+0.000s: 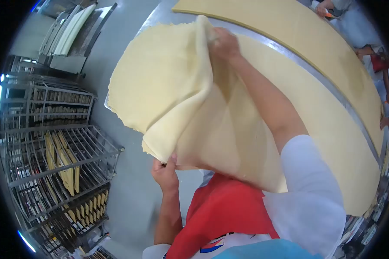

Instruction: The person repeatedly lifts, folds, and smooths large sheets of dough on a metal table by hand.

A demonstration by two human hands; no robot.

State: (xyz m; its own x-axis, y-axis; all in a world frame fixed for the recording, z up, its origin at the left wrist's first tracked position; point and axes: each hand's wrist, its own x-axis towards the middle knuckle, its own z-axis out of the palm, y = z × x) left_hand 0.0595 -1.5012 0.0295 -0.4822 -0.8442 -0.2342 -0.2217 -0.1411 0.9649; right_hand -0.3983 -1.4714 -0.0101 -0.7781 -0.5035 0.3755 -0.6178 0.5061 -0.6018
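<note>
A large, pale yellow sheet of dough point(160, 73) lies over the metal table, its far left edge ragged. Part of it is lifted and folded over, making a raised ridge that runs from the back toward me. My left hand point(166, 172) pinches the near edge of the sheet, thumb on top, just beyond the table's side. At the far end of the fold, my right hand point(224, 43) grips the dough with its fingers wrapped around it; the fingertips are partly hidden. To the right the sheet continues flat under my right forearm.
A second thick dough strip point(281, 19) stretches along the table's far side, past a bare strip of metal table point(315, 67). Metal racks point(65, 151) with trays stand on the left floor. A machine with a pale roller point(75, 30) is at upper left. Co-workers' hands point(324, 7) show at upper right.
</note>
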